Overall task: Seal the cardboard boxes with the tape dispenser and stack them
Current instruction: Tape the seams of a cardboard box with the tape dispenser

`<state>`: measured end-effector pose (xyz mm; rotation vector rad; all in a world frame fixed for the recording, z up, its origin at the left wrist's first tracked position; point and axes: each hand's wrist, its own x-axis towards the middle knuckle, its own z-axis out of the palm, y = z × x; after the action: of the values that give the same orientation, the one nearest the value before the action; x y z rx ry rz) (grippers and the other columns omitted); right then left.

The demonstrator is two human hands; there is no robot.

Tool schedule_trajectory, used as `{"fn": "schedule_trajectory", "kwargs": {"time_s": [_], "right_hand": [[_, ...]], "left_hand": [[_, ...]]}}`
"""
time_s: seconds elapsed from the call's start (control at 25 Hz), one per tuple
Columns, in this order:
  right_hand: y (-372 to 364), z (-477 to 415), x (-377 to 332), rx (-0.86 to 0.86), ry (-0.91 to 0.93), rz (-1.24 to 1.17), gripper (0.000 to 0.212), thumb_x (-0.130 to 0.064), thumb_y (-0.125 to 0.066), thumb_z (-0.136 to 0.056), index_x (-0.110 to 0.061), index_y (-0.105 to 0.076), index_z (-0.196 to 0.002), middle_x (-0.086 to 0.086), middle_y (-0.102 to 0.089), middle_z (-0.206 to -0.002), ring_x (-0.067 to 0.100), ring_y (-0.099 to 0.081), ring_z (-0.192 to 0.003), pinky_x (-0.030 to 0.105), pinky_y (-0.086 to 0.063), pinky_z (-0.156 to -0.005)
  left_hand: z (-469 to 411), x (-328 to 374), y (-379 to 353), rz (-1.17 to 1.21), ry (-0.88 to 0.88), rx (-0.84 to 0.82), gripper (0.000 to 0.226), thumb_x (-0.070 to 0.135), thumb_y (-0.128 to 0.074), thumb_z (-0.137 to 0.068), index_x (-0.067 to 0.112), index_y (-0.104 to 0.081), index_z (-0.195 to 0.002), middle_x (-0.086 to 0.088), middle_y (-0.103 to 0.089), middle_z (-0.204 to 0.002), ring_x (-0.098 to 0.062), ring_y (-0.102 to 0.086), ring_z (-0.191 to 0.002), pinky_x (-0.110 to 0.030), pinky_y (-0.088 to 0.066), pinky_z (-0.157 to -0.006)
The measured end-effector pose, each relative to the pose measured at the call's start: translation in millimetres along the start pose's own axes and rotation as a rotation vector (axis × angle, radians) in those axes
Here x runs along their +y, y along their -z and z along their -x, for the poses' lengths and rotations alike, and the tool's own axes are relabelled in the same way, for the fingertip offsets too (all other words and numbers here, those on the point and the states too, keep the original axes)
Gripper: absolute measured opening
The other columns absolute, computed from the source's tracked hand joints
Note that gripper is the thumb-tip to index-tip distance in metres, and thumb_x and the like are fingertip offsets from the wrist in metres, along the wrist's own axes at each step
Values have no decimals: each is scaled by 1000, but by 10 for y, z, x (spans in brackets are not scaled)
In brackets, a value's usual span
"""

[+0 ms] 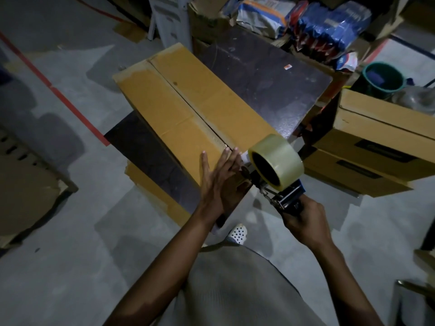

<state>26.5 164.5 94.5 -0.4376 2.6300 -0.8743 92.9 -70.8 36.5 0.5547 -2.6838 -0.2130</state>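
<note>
Status: sealing step looked barely begun. The cardboard box (153, 102) lay lengthwise on the dark table (270, 74), both top flaps folded down and meeting along the centre seam (187, 104). No tape was visible on that seam (clear tape in this dim light would be hard to spot, so this is a judgement), and a dark gap showed at its near end. Nothing was stacked on the box.

Left to do, as judged: run tape down the seam, cut it, then stack.

More boxes (376, 142) stood on the floor to the right, one on another. Could not tell whether they belonged to the job.

Grip:
- Left hand (216, 180) was flat, fingers straight and close together. It pressed down on the near end of the box at the seam and held nothing.
- Right hand (303, 222) was curled tight round the handle of the tape dispenser (282, 196).
- The tape roll (277, 158) sat just off the box's near edge, beside the left fingertips.
- Whether the tape end touched the cardboard was hidden behind the left hand.
</note>
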Motion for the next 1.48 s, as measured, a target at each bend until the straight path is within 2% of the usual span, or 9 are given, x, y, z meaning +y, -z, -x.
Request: {"fn": "schedule_trajectory", "kwargs": {"time_s": [0.08, 0.16, 0.24, 0.4, 0.8, 1.0, 1.12, 1.28, 1.48], "right_hand": [[30, 134, 41, -9, -17, 28, 23, -12, -82, -82, -17, -60, -81, 4, -63, -64, 19, -58, -55, 31, -42, -49], [49, 245, 91, -9, -75, 29, 27, -8, -79, -82, -18, -54, -75, 8, -60, -61, 24, -56, -53, 32, -39, -48], [63, 309, 138, 4, -112, 31, 22, -8, -77, -81, -13, -56, -77, 13, -62, -63, 29, -58, -56, 34, -41, -50], [44, 391, 160, 25, -120, 29, 21, -11, -78, -81, -11, -57, -77, 12, -62, -64, 29, -58, -58, 34, -43, -52], [-30, 418, 256, -6, -53, 14, 15, -17, -76, -86, -16, -61, -88, 5, -66, -76, 24, -61, -68, 31, -40, -54], [35, 548, 310, -55, 4, -10, 19, -13, -74, -87, -22, -58, -80, -10, -61, -67, 16, -58, -62, 27, -37, -51], [89, 520, 324, -76, 23, -36, 18, -17, -73, -89, -22, -61, -77, -8, -63, -66, 15, -61, -62, 28, -44, -57], [137, 556, 259, -155, -77, -232, 17, -23, -69, -96, -13, -63, -84, 0, -61, -63, 9, -56, -46, 29, -47, -49], [71, 663, 284, -181, -270, -327, 17, -23, -69, -95, -8, -62, -91, 9, -61, -67, 19, -55, -50, 29, -47, -45]], "left_hand": [[-114, 57, 5, -191, -214, -140, 61, 48, -14, -109, 21, -10, -163, -2, 2, -170, -17, -5, -157, -55, -22, -121], [-188, 41, -94, -155, -237, -286, 69, 56, -34, -104, 22, -20, -162, 3, -14, -169, -17, -16, -155, -70, -11, -117], [-141, 44, -136, -177, -164, -325, 72, 50, -49, -100, 20, -26, -161, 2, -21, -168, -17, -22, -154, -71, -12, -116], [-208, 71, -8, -125, -172, -385, 84, 68, -20, -93, 18, -28, -160, 0, -24, -167, -19, -22, -154, -69, -5, -118], [-177, 137, -25, -181, -149, -380, 88, 74, -28, -92, 23, -17, -162, 4, -13, -169, -15, -12, -156, -65, 7, -119], [-169, 158, -18, -184, -167, -394, 89, 74, -33, -93, 22, -12, -163, 4, -8, -170, -14, -8, -157, -62, 12, -120], [-148, 172, -29, -209, -193, -400, 88, 73, -33, -95, 22, -9, -163, 4, -5, -170, -14, -5, -157, -63, 11, -119], [-92, 222, -44, -226, -156, -407, 87, 72, -32, -97, 23, -4, -163, 5, -2, -170, -14, -1, -157, -62, 12, -119], [-85, 247, -23, -245, -127, -407, 85, 69, -30, -99, 20, -3, -163, 4, -2, -170, -15, -2, -157, -61, 11, -120]]}}
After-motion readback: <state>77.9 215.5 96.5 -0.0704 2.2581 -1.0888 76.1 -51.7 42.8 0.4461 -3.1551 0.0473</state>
